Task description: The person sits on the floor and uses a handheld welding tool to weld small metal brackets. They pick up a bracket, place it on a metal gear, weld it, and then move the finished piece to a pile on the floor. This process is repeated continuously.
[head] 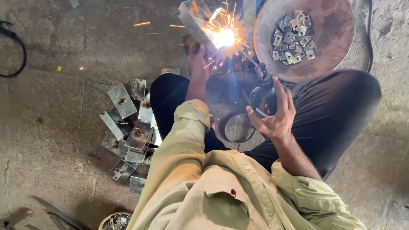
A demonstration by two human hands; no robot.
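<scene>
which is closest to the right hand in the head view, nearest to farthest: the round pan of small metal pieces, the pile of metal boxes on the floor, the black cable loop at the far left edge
From the right hand:
1. Round pan of small metal pieces, just above it, on the right.
2. Pile of metal boxes, on the floor to the left, past the left arm.
3. Black cable loop, at the far left edge.

Weld joint [223, 37] lost in glare.
</scene>
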